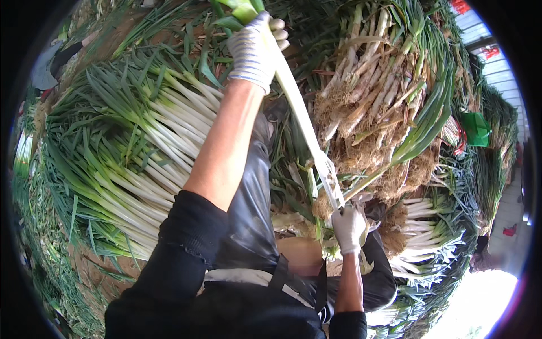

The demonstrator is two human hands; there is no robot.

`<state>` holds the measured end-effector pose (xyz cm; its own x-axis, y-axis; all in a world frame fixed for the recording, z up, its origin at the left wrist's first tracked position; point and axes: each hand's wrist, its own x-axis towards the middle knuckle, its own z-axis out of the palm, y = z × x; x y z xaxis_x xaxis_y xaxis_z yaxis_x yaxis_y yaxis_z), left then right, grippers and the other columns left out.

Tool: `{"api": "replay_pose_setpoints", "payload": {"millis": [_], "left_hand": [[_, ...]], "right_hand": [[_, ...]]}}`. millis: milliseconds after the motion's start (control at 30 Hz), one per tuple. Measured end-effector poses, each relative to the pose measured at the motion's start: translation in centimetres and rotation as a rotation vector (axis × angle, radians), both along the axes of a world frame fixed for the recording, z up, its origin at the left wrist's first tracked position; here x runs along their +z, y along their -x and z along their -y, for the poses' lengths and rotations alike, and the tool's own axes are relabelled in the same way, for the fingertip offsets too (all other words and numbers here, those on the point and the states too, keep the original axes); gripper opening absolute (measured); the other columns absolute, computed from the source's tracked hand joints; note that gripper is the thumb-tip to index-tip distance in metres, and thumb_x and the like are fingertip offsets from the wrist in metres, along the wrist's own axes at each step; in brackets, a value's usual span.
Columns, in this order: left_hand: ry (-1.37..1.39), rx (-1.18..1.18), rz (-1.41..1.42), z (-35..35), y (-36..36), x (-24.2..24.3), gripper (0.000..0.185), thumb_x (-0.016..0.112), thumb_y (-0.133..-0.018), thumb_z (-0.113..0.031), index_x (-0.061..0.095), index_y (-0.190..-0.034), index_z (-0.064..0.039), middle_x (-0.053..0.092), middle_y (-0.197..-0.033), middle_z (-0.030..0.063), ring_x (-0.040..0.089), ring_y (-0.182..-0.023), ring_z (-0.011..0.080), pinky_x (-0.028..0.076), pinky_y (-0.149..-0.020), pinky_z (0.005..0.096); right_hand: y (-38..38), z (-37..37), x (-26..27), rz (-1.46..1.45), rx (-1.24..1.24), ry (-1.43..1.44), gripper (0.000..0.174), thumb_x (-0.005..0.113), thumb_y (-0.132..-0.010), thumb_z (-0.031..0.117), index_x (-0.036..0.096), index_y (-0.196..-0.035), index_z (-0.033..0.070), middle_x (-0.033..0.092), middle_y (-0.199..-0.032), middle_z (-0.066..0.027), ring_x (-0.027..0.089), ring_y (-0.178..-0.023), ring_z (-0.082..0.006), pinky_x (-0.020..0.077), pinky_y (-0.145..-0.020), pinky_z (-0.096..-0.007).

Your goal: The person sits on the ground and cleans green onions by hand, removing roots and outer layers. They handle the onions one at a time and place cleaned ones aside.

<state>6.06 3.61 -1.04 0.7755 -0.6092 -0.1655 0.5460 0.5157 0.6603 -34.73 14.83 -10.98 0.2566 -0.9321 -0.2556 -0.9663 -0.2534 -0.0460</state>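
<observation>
My left hand (256, 53), in a striped work glove, is wrapped around a long leek (298, 101) near its green top. The white shank slants down to the right across my front. My right hand (349, 229), in a pale glove, grips a strip of outer skin (330, 173) that hangs off the leek's lower end and is stretched between them. A thin leek stalk with long green leaves (423, 127) runs from near my right hand up to the right. My right fingers are partly hidden by skins and leaves.
Cleaned leeks (148, 156) lie heaped to my left. Unpeeled leeks with brown, hairy roots (364, 93) are piled to my right. White-stalked leeks (423, 229) lie beyond my right knee. A green plastic item (476, 129) sits at far right. Another person's arm (70, 55) shows at upper left.
</observation>
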Motion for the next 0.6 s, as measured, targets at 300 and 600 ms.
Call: {"api": "replay_pose_setpoints", "payload": {"millis": [300, 600], "left_hand": [[0.192, -0.389, 0.025, -1.8, 0.7, 0.1, 0.021, 0.059, -0.096, -0.027, 0.058, -0.094, -0.007, 0.068, -0.082, 0.0079, 0.060, -0.065, 0.0183, 0.051, -0.064, 0.0321], [0.303, -0.553, -0.074, -1.4, 3.0, 0.5, 0.023, 0.059, -0.095, -0.027, 0.058, -0.098, -0.004, 0.065, -0.084, 0.0092, 0.058, -0.066, 0.0186, 0.049, -0.065, 0.0322]], "right_hand": [[-5.7, 2.5, 6.9, 0.677, -0.106, -0.104, 0.055, 0.070, -0.081, 0.034, 0.061, -0.123, -0.001, 0.072, -0.099, -0.0169, 0.071, -0.090, -0.0250, 0.0560, -0.079, -0.0346], [-17.2, 5.4, 9.8, 1.082, 0.030, -0.130, 0.024, 0.072, -0.085, 0.013, 0.070, -0.104, -0.001, 0.070, -0.073, -0.0113, 0.064, -0.061, -0.0130, 0.0509, -0.061, -0.0266]]}}
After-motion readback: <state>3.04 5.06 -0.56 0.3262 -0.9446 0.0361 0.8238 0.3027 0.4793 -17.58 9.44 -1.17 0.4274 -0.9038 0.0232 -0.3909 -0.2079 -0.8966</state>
